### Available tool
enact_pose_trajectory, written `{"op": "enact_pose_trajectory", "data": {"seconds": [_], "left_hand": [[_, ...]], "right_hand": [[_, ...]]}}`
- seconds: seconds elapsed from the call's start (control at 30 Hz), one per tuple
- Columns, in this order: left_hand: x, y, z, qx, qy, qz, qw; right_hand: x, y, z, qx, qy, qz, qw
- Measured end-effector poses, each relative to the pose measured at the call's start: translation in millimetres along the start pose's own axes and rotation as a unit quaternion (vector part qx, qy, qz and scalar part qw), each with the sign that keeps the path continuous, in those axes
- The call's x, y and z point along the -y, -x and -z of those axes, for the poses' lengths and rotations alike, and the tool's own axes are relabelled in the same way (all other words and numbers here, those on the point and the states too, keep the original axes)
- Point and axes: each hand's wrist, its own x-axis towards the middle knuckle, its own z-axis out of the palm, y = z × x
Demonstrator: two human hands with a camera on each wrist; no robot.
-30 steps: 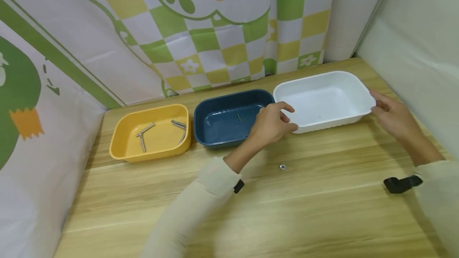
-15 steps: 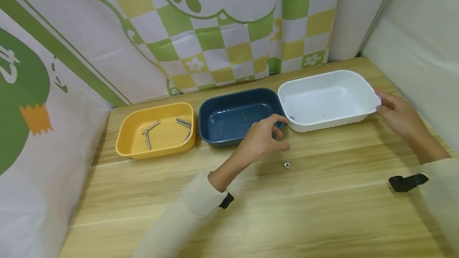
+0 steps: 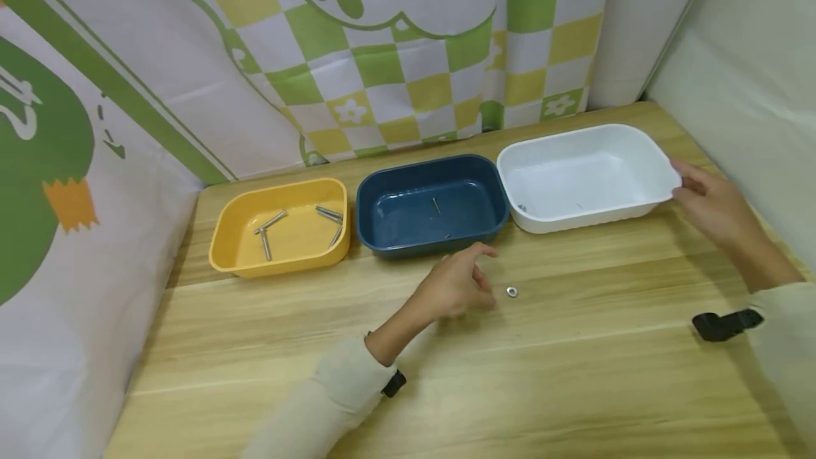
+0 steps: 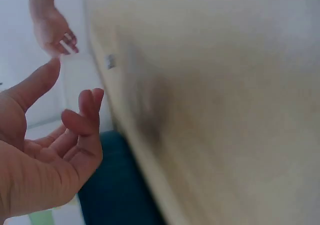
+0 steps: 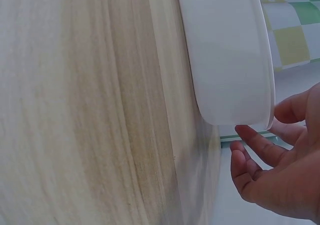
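My left hand [image 3: 455,283] hovers over the table with thumb and fingers apart and nothing between them. Just to its right lies a small silver nut [image 3: 512,292], blurred in the left wrist view. At the right, my right hand [image 3: 717,214] holds the end rim of a white plastic bin [image 3: 574,218], thumb and fingers at the edge in the right wrist view. Inside that bin, near its left front corner, is a small metal piece [image 3: 522,208] that looks like a nut.
A dark blue bin [image 3: 382,214] in the middle contains a thin screw [image 3: 436,205] and tiny bits. Further left, a yellow bin [image 3: 219,246] carries several long silver bolts [image 3: 266,245]. Behind the wooden table [image 3: 510,388] hangs a checkered curtain [image 3: 408,76].
The left hand has drawn back from the white bin's left front corner toward the nut on the table. A metal piece now shows in that corner. The right hand keeps its hold on the rim.
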Motion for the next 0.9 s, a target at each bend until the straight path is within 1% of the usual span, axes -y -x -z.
{"op": "enact_pose_trajectory", "data": {"seconds": [0.13,0.23,0.37,0.5,0.63,0.9], "left_hand": [[6.7,-5.0,-13.4,-0.023,-0.005,0.005,0.9997],[8.9,-7.8,-22.0,-0.036,-0.012,0.007,0.9993],[7.7,-10.8,-28.8,-0.055,-0.022,0.006,0.9982],[6.9,-15.1,-34.9,-0.076,-0.021,0.003,0.9969],[5.5,-18.6,-40.5,-0.082,-0.017,0.005,0.9965],[-0.1,-23.0,-46.8,-0.082,-0.030,0.029,0.9958]], "right_hand": [[-2.6,-0.5,1.6,-0.010,-0.009,0.002,0.9999],[-4.3,-0.3,1.4,-0.016,-0.016,0.005,0.9997],[-4.8,-0.2,1.2,-0.009,-0.011,0.002,0.9999],[-3.3,-0.5,0.9,-0.004,-0.001,-0.001,1.0000],[-2.7,-0.7,-0.4,-0.006,-0.008,0.006,0.9999],[-4.2,0.2,-0.1,-0.016,-0.006,0.006,0.9998]]}}
